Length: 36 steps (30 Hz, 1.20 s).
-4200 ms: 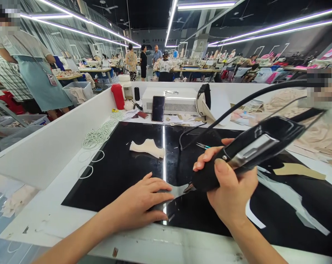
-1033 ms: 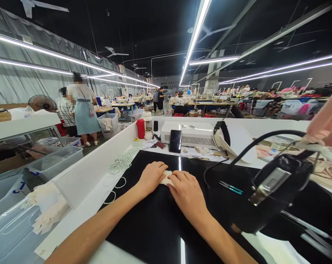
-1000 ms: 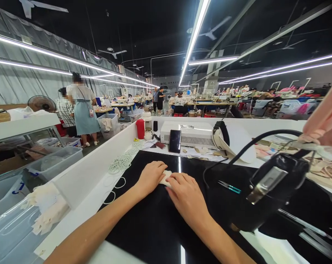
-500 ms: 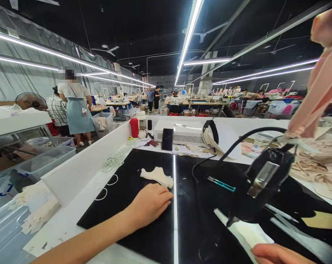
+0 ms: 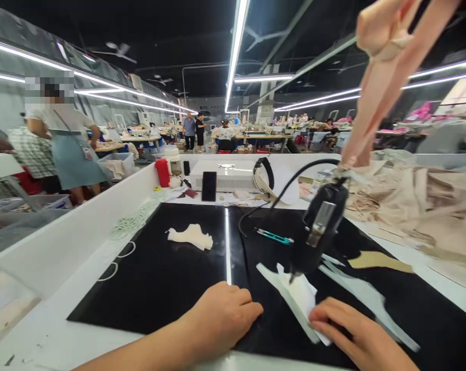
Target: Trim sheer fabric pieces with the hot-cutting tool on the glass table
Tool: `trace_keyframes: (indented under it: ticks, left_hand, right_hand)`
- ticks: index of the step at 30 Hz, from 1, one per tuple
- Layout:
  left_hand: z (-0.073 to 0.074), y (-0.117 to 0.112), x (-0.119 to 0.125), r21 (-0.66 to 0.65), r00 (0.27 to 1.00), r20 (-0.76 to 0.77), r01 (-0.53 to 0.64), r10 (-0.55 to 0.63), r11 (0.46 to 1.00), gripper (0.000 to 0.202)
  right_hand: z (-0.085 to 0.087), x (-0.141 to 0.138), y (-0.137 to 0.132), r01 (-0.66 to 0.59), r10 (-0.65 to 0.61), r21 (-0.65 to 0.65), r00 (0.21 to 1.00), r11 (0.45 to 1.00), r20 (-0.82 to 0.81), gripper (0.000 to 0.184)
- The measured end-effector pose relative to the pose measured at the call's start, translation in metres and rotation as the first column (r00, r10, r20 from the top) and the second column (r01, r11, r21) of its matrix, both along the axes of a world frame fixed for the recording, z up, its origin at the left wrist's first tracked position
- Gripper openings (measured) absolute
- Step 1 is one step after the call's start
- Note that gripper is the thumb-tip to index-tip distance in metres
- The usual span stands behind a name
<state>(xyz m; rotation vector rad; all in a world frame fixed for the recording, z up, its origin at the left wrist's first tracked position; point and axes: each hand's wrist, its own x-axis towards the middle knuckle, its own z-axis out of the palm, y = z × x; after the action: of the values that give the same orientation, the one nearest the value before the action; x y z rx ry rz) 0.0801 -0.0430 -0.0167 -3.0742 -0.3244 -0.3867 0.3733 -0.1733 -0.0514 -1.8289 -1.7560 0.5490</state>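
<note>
My left hand (image 5: pixel 233 314) is closed with curled fingers, low over the black mat (image 5: pixel 140 288); what it holds, if anything, is hidden. With thumb and fingers, my right hand (image 5: pixel 348 327) pinches the lower right edge of a white fabric piece (image 5: pixel 302 296). Beside and partly under that piece lies a pale translucent strip (image 5: pixel 285 296). A black corded tool (image 5: pixel 320 221) hangs on knotted pink cloth (image 5: pixel 372 103), its narrow tip above or against the white piece; I cannot tell whether they touch. Left of centre rests a cream fabric piece (image 5: pixel 192 236).
Turquoise thread snips (image 5: pixel 275 237) lie behind the tool. A tan strip (image 5: pixel 379 261) and pale strips (image 5: pixel 367 293) are on the right. Beige cloth (image 5: pixel 406 201) is heaped beyond. At the back stand a phone (image 5: pixel 209 186) and a white box (image 5: pixel 223 175). People work behind.
My view has turned right. My left hand has moved away from the cream piece, nearer to the white one. My right hand has come further into view at the white piece's edge.
</note>
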Motion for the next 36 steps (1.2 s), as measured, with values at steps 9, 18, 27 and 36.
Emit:
trace_keyframes:
  ticks: [9,18,27,36]
  left_hand:
    - [-0.003,-0.015,0.012,-0.044,0.996,0.023,0.082,-0.081,0.996,0.019]
    - [0.005,-0.021,0.027,-0.039,0.994,-0.089,0.056,-0.059,0.998,0.013]
    - [0.012,-0.024,0.036,-0.065,0.981,-0.194,0.016,-0.028,0.998,0.017]
    - [0.005,-0.028,0.041,-0.017,0.996,-0.093,0.010,-0.011,1.000,0.034]
  right_hand:
    - [0.033,-0.026,-0.011,0.092,-0.091,0.049,0.995,0.995,-0.028,0.015]
    - [0.029,-0.035,-0.008,0.035,-0.035,0.028,0.999,0.999,-0.005,0.013]
    - [0.034,-0.039,-0.008,0.011,-0.010,0.030,0.999,0.999,-0.033,0.031]
    - [0.039,-0.041,-0.006,0.078,-0.073,0.022,0.982,0.997,-0.177,0.032]
